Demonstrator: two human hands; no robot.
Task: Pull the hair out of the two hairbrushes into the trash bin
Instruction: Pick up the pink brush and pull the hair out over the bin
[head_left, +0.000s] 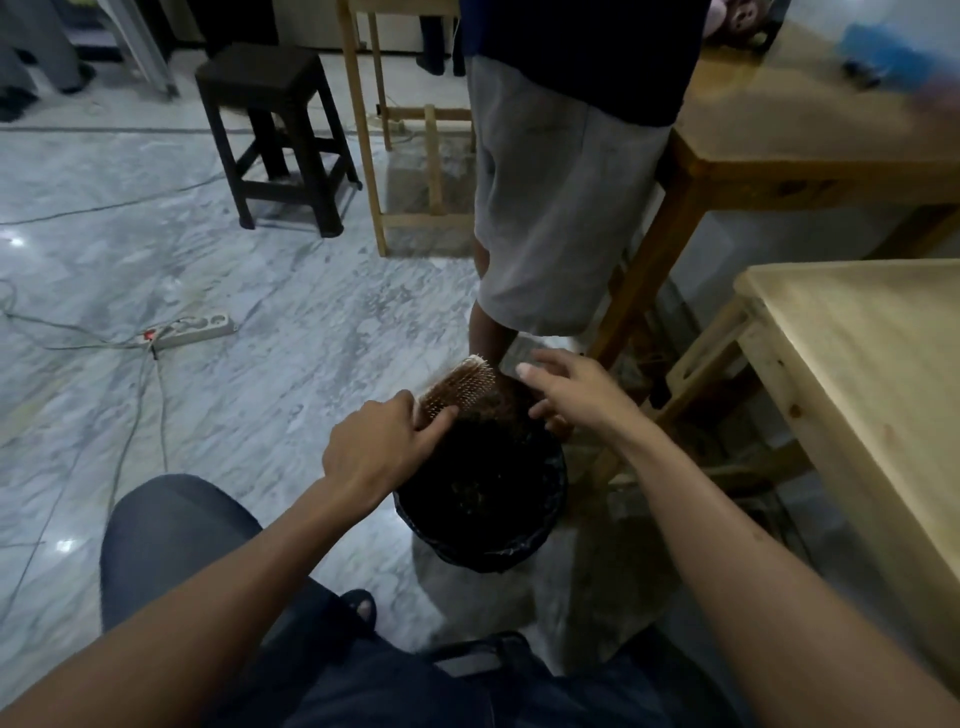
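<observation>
A: Item one, the hairbrush (457, 387)?
B: Held over the far rim of the trash bin (540, 545), bristle face up, head pointing to 1 o'clock. The left hand (382, 449) gripped its near end, fingers curled round it.
A: Item two, the right hand (574, 392)?
B: At 3 o'clock of the brush, just beside it, fingers spread and relaxed, holding nothing, above the bin.
A: The bin itself?
B: Black, lined with a dark bag, on the marble floor (249, 415); contents too dark to tell.
A: Surroundings?
B: Pale wooden table (872, 364) at 3 o'clock; dark stool (270, 130) at 11; power strip (189, 330) at 9; a standing person's grey shorts (561, 208) at 12.
</observation>
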